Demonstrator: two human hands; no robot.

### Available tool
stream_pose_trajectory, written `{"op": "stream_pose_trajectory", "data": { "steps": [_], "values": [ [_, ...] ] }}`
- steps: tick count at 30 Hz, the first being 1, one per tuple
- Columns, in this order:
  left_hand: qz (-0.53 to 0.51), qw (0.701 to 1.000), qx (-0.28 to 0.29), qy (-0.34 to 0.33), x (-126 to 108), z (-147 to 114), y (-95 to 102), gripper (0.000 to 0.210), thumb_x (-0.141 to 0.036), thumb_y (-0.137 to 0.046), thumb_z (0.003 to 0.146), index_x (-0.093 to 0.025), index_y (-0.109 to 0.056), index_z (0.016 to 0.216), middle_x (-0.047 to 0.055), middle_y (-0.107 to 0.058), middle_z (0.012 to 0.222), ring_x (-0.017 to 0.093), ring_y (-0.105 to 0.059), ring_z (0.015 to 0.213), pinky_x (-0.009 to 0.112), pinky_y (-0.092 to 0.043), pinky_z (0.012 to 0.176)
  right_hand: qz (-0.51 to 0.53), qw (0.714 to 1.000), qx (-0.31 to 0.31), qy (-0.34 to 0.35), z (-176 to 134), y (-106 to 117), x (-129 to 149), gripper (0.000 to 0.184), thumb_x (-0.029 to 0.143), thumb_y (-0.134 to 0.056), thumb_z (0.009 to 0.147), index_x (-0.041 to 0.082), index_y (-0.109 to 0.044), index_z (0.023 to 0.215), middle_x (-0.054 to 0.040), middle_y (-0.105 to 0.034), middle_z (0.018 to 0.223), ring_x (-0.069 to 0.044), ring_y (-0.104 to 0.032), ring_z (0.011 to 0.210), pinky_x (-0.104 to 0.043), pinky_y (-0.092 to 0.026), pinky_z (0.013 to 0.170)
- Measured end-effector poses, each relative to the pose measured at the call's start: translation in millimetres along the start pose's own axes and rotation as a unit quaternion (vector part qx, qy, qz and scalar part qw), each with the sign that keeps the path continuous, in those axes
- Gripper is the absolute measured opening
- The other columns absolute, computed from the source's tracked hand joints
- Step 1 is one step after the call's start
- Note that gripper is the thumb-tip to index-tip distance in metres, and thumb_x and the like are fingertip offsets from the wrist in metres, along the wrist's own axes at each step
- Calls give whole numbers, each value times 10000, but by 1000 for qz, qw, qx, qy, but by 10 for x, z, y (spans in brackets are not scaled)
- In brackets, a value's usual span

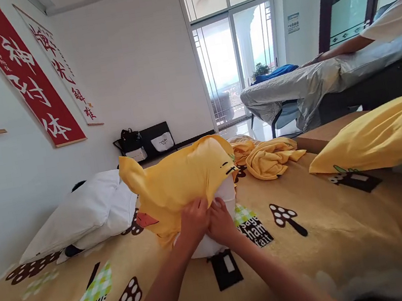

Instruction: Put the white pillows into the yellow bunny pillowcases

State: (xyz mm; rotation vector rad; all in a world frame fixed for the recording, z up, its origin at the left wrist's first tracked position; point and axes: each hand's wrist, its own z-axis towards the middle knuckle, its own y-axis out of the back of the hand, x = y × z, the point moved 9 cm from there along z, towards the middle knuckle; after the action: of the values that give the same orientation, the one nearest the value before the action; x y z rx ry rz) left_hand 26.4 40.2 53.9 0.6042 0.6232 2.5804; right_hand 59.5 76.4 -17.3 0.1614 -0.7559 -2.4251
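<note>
- Head view: my left hand (196, 218) pinches the edge of the yellow cover (175, 178); my right hand (221, 220) is curled close beside it, seemingly pinching that edge too, though its fingertips are hidden.
- The cover sits over most of the white pillow (206, 246) on the bed (335, 241), white showing below the edge.
- I judge this as fitting the cover; the next move calls for a firm, even pull over the bare part.

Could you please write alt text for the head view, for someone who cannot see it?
A person's left grip and right grip meet at the edge of a yellow cover, partly over a white pillow on a patterned blanket. Stacked pillows lie left, crumpled yellow cloth beyond.
</note>
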Motion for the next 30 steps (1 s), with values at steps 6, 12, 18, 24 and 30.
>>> {"op": "stream_pose_trajectory", "data": {
  "steps": [6, 12, 18, 24, 30],
  "values": [
    [40, 997, -31, 62, 498, -698, 212, 98, -170, -470, 912, -155, -564, 935, 54, -597, 766, 183, -570, 728, 295, -439, 694, 9, 995, 49, 88, -255, 335, -93, 512, 286, -393, 972, 241, -316, 1477, -85, -354, 1519, -198, -312, 1395, -398, -207, 1083],
    [20, 978, -1, 208, 1070, -1559, 116, 114, -244, -478, 884, -186, -504, 978, 44, -589, 804, 196, -593, 738, 301, -467, 669, 135, 983, 109, -63, -576, 128, -623, 615, 363, -463, 916, 206, -289, 1485, -130, -411, 1477, -246, -487, 1270, -399, -413, 981],
    [-65, 904, 96, 411, 1374, -1859, -156, 127, -329, -482, 834, -219, -457, 894, 8, -586, 815, 167, -586, 686, 263, -409, 594, 202, 897, 164, -358, -528, -258, -1281, 433, 456, -445, 882, 170, -541, 1193, -83, -695, 1059, -193, -686, 794, -310, -496, 759],
    [-83, 867, 160, 464, 1461, -1845, -288, 100, -317, -450, 823, -225, -411, 821, -2, -545, 786, 159, -541, 678, 249, -335, 583, 36, 884, 227, -408, 9, -455, -1446, 507, 411, -367, 923, 140, -418, 1349, -140, -677, 1101, -242, -645, 1025, -315, -465, 806],
    [-129, 840, 175, 498, 1692, -1902, -454, 123, -281, -473, 811, -232, -380, 748, -30, -502, 664, 151, -510, 598, 240, -300, 554, -34, 882, 303, -360, 422, -711, -1317, 283, 259, -498, 879, 145, -642, 1095, -161, -693, 1042, -261, -653, 1005, -336, -475, 808]
  ]
}}
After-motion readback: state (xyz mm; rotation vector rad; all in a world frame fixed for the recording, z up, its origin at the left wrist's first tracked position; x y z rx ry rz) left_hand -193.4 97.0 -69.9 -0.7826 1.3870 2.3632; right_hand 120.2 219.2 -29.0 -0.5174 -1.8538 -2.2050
